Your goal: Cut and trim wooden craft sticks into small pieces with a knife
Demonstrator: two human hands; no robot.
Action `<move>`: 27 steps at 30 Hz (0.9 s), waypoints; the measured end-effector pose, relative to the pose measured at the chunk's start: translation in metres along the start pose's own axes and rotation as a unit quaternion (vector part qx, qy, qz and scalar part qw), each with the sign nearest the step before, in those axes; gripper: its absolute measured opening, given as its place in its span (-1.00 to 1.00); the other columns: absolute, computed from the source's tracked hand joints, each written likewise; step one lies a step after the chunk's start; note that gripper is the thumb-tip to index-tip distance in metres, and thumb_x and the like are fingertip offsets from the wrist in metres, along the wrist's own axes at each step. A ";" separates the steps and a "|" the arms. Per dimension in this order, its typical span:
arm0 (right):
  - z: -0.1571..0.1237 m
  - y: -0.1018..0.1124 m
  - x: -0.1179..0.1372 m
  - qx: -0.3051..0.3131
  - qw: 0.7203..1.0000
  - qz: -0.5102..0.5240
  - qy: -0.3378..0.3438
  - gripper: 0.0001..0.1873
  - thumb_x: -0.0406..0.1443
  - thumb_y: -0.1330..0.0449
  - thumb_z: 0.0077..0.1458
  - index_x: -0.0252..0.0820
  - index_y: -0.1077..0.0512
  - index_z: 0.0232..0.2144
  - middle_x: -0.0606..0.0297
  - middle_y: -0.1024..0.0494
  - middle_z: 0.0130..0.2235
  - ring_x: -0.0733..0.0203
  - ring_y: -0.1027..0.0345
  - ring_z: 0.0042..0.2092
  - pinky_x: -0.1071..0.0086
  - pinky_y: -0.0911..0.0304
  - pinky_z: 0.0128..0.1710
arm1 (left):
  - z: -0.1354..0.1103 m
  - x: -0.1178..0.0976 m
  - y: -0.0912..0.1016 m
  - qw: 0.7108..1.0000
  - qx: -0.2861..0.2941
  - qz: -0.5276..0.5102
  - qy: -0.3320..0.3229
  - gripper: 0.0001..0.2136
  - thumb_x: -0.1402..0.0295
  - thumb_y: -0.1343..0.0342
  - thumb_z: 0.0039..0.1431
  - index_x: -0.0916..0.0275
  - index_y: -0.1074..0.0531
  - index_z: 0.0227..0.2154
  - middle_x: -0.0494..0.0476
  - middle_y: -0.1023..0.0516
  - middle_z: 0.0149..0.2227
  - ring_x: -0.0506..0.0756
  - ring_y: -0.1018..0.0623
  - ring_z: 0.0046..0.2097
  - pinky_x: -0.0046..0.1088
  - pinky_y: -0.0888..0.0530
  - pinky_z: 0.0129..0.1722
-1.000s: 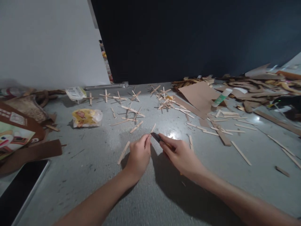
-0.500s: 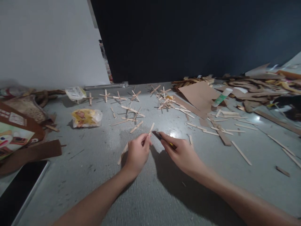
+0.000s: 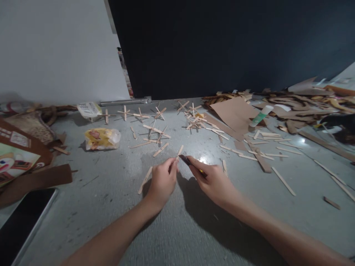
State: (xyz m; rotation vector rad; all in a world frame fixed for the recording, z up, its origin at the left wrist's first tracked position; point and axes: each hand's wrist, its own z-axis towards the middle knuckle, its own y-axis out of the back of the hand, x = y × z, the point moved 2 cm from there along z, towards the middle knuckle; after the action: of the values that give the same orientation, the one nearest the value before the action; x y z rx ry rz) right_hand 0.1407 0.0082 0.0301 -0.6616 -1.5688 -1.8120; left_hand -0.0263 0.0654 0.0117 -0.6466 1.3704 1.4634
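Observation:
Between thumb and fingers, my left hand [image 3: 164, 180] pinches a wooden popsicle stick [image 3: 180, 150], whose upper end sticks out past the fingertips. My right hand [image 3: 215, 180] is closed around a utility knife [image 3: 185, 160] with a little yellow on its handle. The knife's tip points left and meets, or nearly meets, the stick just above my left fingertips. Another popsicle stick [image 3: 144, 181] lies on the floor beside my left hand, and a short one [image 3: 224, 168] lies behind my right hand. Sticks joined into crosses [image 3: 156, 131] stand farther back.
Loose sticks [image 3: 283, 181] and a green glue stick [image 3: 260, 116] lie to the right near brown cardboard [image 3: 231, 112]. On the left are a yellow packet [image 3: 102, 139], a plastic tub [image 3: 89, 111], a phone [image 3: 26, 221] and a brown printed bag [image 3: 22, 155]. A dark panel [image 3: 222, 48] stands behind.
The knife tip has come slightly closer to the stick in my left hand. Both hands otherwise hold nearly the same place, and the view has shifted a little.

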 end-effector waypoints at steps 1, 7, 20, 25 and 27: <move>0.000 0.000 0.000 0.001 1.000 -0.005 -0.002 -0.50 -0.16 0.01 0.42 -0.22 -0.55 0.18 0.31 -0.53 -0.46 0.28 -0.18 -0.51 0.47 -0.15 -0.45 | 0.000 0.000 0.000 1.000 0.001 -0.002 0.001 -0.65 0.19 -0.04 0.38 0.18 -0.41 -0.53 -0.06 -0.33 -0.62 0.02 -0.32 -0.55 -0.44 -0.22 -0.42; 0.000 0.001 0.002 -0.001 1.000 -0.007 0.009 -0.51 -0.16 0.01 0.41 -0.25 -0.57 0.14 0.31 -0.50 -0.47 0.29 -0.10 -0.50 0.47 -0.13 -0.45 | 0.000 0.001 -0.001 1.000 0.004 0.011 0.005 -0.64 0.17 -0.02 0.38 0.18 -0.38 -0.53 -0.06 -0.32 -0.62 0.02 -0.32 -0.55 -0.45 -0.22 -0.44; -0.001 0.000 0.000 -0.005 1.000 -0.008 -0.003 -0.51 -0.17 0.02 0.41 -0.24 -0.57 0.12 0.29 -0.51 -0.47 0.28 -0.14 -0.50 0.47 -0.13 -0.44 | 0.001 0.005 0.000 0.997 0.009 0.064 -0.033 -0.66 0.24 0.01 0.43 0.20 -0.41 -0.48 -0.04 -0.41 -0.57 0.00 -0.35 -0.53 -0.45 -0.27 -0.39; -0.002 -0.001 0.003 0.000 1.000 -0.005 -0.017 -0.50 -0.18 0.01 0.39 -0.24 -0.54 0.18 0.25 -0.55 -0.44 0.26 -0.21 -0.50 0.44 -0.14 -0.44 | 0.000 0.006 0.000 0.995 0.017 0.082 -0.054 -0.71 0.31 0.04 0.45 0.21 -0.47 -0.39 0.03 -0.49 -0.48 0.05 -0.45 -0.44 -0.44 -0.33 -0.33; -0.002 -0.002 0.004 0.002 1.000 -0.003 -0.021 -0.49 -0.18 0.02 0.39 -0.24 -0.53 0.20 0.20 -0.59 -0.40 0.24 -0.25 -0.48 0.44 -0.15 -0.43 | 0.000 0.005 0.000 0.994 0.020 0.085 -0.061 -0.73 0.33 0.05 0.46 0.20 -0.48 -0.35 0.05 -0.51 -0.45 0.06 -0.47 -0.40 -0.44 -0.36 -0.30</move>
State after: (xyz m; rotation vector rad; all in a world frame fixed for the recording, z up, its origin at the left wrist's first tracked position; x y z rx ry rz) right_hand 0.1364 0.0056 0.0313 -0.6975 -1.6028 -1.8087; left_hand -0.0280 0.0667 0.0069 -0.4162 1.3825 1.5778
